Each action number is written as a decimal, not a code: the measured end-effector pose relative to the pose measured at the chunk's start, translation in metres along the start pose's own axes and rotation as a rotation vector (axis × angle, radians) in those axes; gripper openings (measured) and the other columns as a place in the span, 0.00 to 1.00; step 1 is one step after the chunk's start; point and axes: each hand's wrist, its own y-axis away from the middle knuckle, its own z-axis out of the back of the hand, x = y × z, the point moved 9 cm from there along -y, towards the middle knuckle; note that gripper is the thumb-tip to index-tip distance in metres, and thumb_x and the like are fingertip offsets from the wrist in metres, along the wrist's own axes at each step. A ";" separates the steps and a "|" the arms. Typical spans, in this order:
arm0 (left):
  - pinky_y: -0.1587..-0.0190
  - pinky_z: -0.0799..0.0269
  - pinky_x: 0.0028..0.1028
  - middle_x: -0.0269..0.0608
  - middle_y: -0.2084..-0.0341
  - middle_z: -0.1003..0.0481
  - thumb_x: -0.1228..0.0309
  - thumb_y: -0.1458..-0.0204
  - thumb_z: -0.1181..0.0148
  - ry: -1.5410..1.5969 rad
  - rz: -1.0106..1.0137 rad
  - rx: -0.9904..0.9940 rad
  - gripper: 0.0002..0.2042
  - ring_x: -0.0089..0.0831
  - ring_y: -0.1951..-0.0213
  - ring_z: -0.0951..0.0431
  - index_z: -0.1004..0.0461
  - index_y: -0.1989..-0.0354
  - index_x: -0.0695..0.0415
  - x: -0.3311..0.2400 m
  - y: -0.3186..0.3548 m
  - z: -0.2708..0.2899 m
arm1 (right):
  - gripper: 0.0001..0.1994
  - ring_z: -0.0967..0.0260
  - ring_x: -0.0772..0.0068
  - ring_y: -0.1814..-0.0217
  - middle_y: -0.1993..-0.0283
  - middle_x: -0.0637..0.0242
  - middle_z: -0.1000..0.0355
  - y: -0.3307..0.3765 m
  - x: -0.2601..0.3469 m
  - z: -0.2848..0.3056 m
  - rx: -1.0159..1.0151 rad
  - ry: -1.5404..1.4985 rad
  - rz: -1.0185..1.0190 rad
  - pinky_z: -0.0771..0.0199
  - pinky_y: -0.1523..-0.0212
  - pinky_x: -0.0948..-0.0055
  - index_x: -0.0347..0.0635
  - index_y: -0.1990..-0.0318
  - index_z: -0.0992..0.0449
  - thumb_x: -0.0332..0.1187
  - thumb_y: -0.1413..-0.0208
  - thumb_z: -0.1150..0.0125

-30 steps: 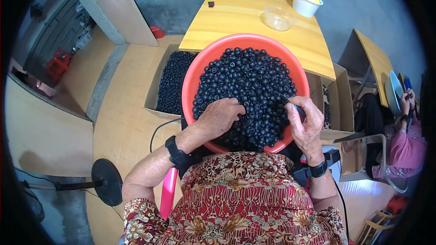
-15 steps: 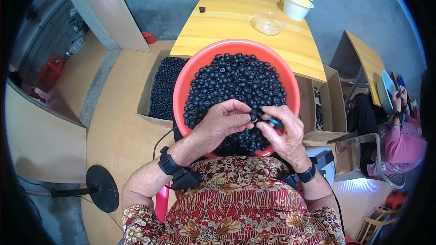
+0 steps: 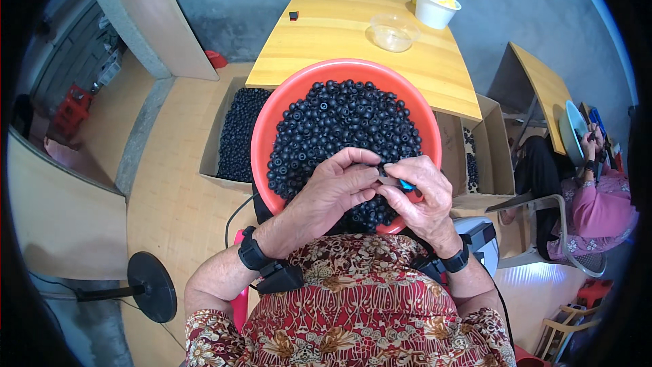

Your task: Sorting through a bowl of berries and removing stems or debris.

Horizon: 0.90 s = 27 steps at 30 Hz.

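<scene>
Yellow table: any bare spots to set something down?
Yes: the near half of the yellow table, between the clear bowl and the red basin, is bare. The far right corner is crowded by the white cup.

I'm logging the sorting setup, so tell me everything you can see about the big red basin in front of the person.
The red basin is round, wide and shallow, and looks like smooth orange-red plastic with a rolled rim. It sits upright at the person's lap, heaped with small dark round pieces. Its far edge overlaps the yellow wooden table, and a cardboard box of the same pieces lies at its left. The left hand and right hand meet over its near side, hiding that rim.
</scene>
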 end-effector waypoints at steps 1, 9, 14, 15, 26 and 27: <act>0.48 0.26 0.25 0.33 0.59 0.24 0.71 0.39 0.39 0.065 -0.013 -0.012 0.07 0.22 0.54 0.23 0.27 0.54 0.55 -0.001 0.001 -0.002 | 0.15 0.24 0.61 0.62 0.63 0.59 0.22 0.001 -0.002 0.000 0.000 0.002 0.000 0.23 0.62 0.67 0.36 0.59 0.20 0.21 0.57 0.29; 0.49 0.25 0.24 0.36 0.57 0.24 0.71 0.38 0.40 -0.029 -0.013 0.101 0.08 0.24 0.54 0.22 0.27 0.53 0.56 0.003 0.002 -0.003 | 0.14 0.24 0.64 0.64 0.64 0.59 0.23 0.003 -0.009 0.001 0.020 -0.099 -0.091 0.24 0.64 0.70 0.37 0.60 0.19 0.22 0.58 0.29; 0.52 0.24 0.22 0.35 0.58 0.23 0.71 0.37 0.41 0.016 -0.033 0.086 0.07 0.23 0.57 0.22 0.27 0.54 0.57 0.001 0.005 -0.009 | 0.14 0.24 0.62 0.64 0.64 0.58 0.23 0.001 0.001 0.006 -0.036 -0.068 -0.013 0.24 0.63 0.69 0.36 0.59 0.19 0.21 0.57 0.31; 0.50 0.25 0.23 0.35 0.57 0.24 0.71 0.37 0.42 0.038 -0.051 0.090 0.07 0.23 0.56 0.22 0.27 0.53 0.56 0.002 0.006 -0.008 | 0.14 0.24 0.62 0.64 0.63 0.58 0.22 -0.001 0.007 0.007 -0.044 -0.050 0.040 0.24 0.63 0.69 0.36 0.59 0.19 0.21 0.58 0.32; 0.50 0.23 0.24 0.35 0.58 0.23 0.74 0.39 0.40 -0.109 -0.108 0.048 0.09 0.23 0.54 0.21 0.26 0.51 0.57 -0.002 0.004 -0.008 | 0.18 0.27 0.64 0.67 0.65 0.60 0.24 0.005 0.011 0.009 -0.073 0.059 0.121 0.26 0.67 0.68 0.36 0.58 0.18 0.19 0.62 0.33; 0.50 0.22 0.25 0.35 0.58 0.23 0.74 0.38 0.40 -0.076 -0.114 0.045 0.09 0.23 0.54 0.21 0.26 0.51 0.58 -0.001 0.004 -0.008 | 0.18 0.27 0.64 0.68 0.65 0.61 0.24 0.006 0.015 0.009 -0.083 0.087 0.168 0.27 0.68 0.68 0.36 0.58 0.18 0.19 0.63 0.32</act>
